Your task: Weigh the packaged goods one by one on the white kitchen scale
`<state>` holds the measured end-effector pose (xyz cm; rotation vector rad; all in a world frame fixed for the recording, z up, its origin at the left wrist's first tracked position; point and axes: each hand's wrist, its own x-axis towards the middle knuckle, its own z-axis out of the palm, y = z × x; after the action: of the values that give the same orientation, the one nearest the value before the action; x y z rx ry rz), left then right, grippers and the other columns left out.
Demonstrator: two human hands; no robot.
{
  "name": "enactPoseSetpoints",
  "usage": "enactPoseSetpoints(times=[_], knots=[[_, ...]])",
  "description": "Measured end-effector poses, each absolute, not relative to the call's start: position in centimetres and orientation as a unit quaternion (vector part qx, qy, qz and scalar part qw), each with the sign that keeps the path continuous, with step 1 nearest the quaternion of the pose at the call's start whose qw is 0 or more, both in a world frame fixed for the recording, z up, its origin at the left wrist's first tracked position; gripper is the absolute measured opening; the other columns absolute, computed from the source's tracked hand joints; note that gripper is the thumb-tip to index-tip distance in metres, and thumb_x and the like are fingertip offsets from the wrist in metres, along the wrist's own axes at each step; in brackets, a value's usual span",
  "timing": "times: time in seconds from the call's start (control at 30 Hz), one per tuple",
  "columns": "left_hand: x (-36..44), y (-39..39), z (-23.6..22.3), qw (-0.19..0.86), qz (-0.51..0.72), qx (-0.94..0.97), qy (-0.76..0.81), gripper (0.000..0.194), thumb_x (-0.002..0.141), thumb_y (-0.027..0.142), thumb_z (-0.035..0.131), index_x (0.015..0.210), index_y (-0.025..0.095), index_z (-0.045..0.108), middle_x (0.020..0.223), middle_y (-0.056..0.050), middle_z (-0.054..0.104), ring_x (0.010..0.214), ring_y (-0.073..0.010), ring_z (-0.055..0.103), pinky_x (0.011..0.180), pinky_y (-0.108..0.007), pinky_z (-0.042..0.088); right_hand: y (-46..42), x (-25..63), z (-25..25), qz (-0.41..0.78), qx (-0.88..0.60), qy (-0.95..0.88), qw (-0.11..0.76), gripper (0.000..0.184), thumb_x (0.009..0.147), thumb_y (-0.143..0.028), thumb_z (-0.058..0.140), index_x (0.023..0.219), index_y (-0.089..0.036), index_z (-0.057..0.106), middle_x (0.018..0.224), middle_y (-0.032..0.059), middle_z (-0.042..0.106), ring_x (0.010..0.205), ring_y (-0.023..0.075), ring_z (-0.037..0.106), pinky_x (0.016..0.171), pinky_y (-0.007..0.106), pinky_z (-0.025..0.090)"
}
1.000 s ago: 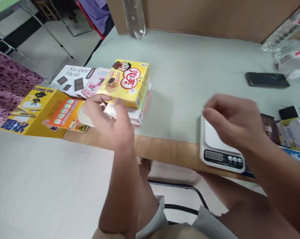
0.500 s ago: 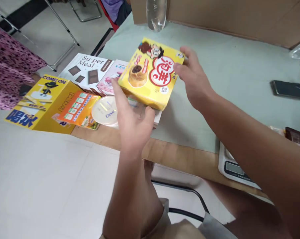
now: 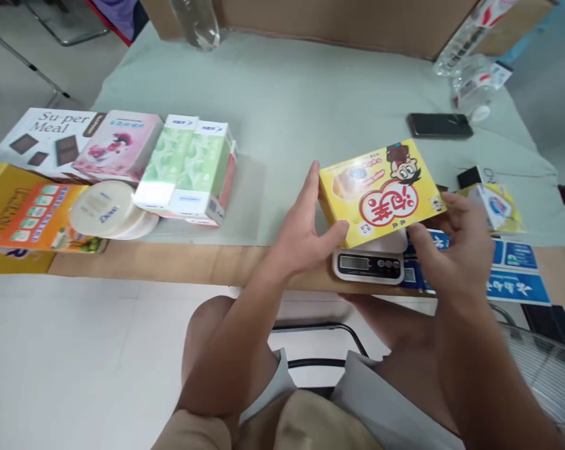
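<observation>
The yellow box (image 3: 380,194) was right between the two hands, with its big picture side up. The left hand (image 3: 301,228) was spread wide, with one finger along the box's left end and the thumb on its near corner. The right hand (image 3: 458,250) was bent round the other end, with its thumb at the near side. Some of its fingers were hidden. No hand was nearer, since both had hold of the box. The long way of the box ran from the left hand to the right hand, and the right end sat a bit farther from the person.

Under the box was a white scale (image 3: 369,269). Its little screen and buttons peeked out on the near side of the box. I could not tell if the box touched the scale or was just above it.

The scale sat on a table (image 3: 282,137) with a pale green cloth. Left of the left hand was a stretch of cloth, then two green boxes (image 3: 189,162), side by side on top of other boxes. Blue packs (image 3: 517,282) lay under and beside the right hand. Past the yellow box lay a black phone (image 3: 439,125).
</observation>
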<state>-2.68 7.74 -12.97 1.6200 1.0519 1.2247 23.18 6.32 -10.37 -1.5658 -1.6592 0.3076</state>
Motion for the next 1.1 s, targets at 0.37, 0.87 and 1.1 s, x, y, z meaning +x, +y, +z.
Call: enactPoseSetpoints(times=[0.37, 0.87, 1.1], knots=[[-1.6, 9.9, -14.1, 0.452, 0.518, 0.497, 0.529, 0.079, 0.076, 0.070, 0.081, 0.140, 0.030, 0.058, 0.166, -0.011, 0.048, 0.159, -0.0347, 0.041, 0.130, -0.049, 0.039, 5.1, 24.5, -8.5, 0.081, -0.675, -0.645, 0.349, 0.032, 0.091, -0.047, 0.062, 0.118, -0.029, 0.066, 0.124, 0.0099, 0.076, 0.123, 0.0360, 0.067, 0.124, 0.071, 0.030], [0.7, 9.8, -10.7, 0.536, 0.497, 0.419, 0.540, 0.053, 0.076, 0.056, 0.088, 0.113, 0.024, 0.069, 0.095, -0.005, 0.081, 0.091, -0.0264, 0.080, 0.077, -0.036, 0.067, 5.0, 24.4, -9.0, 0.117, -0.645, -0.644, 0.394, 0.036, 0.090, -0.044, 0.062, 0.121, -0.028, 0.071, 0.122, 0.0080, 0.081, 0.115, 0.0324, 0.074, 0.121, 0.069, 0.039], [1.8, 9.0, -7.6, 0.527, 0.551, 0.400, 0.509, 0.039, 0.072, 0.047, 0.091, 0.103, 0.029, 0.077, 0.103, -0.001, 0.084, 0.104, -0.0334, 0.080, 0.079, -0.045, 0.072, 4.4, 26.2, -7.5, 0.130, -0.586, -0.635, 0.485, 0.032, 0.094, -0.038, 0.060, 0.122, -0.029, 0.073, 0.123, 0.0058, 0.081, 0.116, 0.0289, 0.075, 0.116, 0.057, 0.052]])
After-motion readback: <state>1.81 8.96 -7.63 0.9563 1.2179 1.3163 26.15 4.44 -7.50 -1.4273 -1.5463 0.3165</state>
